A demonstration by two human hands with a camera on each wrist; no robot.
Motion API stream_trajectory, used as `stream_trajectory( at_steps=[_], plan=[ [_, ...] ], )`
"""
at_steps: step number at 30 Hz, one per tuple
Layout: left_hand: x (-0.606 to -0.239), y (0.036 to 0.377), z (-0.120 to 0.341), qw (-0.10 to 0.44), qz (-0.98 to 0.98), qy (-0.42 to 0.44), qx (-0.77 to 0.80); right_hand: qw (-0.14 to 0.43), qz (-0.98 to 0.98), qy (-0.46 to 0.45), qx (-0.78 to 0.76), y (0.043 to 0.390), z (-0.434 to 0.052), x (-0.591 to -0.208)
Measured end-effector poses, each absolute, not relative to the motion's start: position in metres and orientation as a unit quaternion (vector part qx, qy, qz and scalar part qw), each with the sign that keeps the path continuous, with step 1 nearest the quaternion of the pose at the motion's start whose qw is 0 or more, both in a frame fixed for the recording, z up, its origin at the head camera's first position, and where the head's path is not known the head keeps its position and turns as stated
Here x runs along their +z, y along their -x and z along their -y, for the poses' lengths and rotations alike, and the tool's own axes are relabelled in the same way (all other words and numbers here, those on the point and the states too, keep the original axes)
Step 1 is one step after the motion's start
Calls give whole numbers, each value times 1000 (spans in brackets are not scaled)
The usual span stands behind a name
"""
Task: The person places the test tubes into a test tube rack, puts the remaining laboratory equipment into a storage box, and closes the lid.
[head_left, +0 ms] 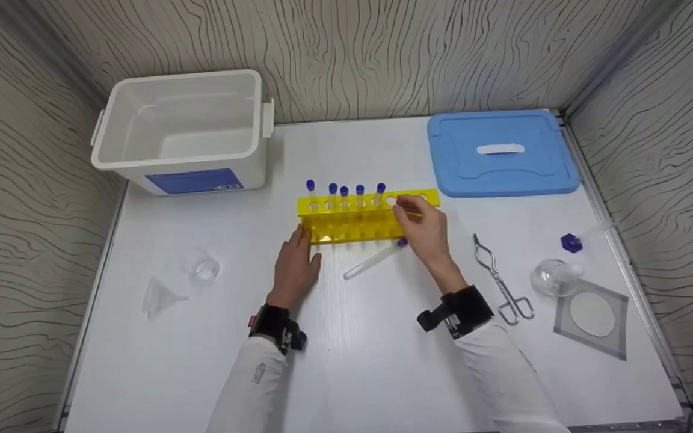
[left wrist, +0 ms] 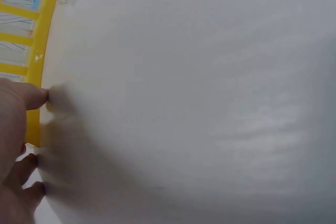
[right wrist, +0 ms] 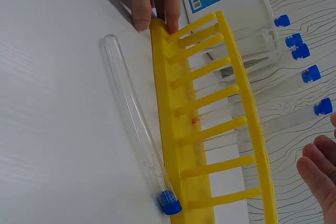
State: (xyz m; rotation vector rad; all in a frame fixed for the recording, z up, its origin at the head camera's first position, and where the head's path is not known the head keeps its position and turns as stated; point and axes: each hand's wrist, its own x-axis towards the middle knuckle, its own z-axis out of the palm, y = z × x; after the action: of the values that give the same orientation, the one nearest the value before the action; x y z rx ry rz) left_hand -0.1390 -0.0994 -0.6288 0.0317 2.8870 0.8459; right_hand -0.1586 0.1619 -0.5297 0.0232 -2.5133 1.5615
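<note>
A yellow test tube rack stands mid-table, holding several clear test tubes with blue caps. Around the rack's left end, my left hand holds its base; in the left wrist view the thumb lies at the front edge. My right hand is over the right part of the rack, fingers loosely bent, nothing seen between them. The right wrist view shows those fingers apart from the nearest capped tube. One more capped test tube lies slantwise on the table before the rack.
At back left is a white bin; a blue lid lies back right. Metal tongs, a clear flask-like vessel, a purple-ended piece and a gauze pad are right. A funnel and small beaker are left.
</note>
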Motion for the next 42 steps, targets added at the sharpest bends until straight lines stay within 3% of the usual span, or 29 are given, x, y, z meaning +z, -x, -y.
stream_trajectory(
  at_steps=[8, 22, 32, 42],
  plan=[
    [-628, 139, 99, 64, -958, -13, 278, 117, 865, -59, 485, 141, -160, -536],
    [-629, 139, 99, 66, -959, -10, 276, 69, 917, -48, 390, 121, -154, -571],
    [-630, 139, 99, 73, -960, -7, 272, 80, 955, -156, 240, 117, -145, -592],
    [-631, 139, 99, 69, -961, -13, 266, 8, 958, -225, 179, 128, -153, -591]
  ],
)
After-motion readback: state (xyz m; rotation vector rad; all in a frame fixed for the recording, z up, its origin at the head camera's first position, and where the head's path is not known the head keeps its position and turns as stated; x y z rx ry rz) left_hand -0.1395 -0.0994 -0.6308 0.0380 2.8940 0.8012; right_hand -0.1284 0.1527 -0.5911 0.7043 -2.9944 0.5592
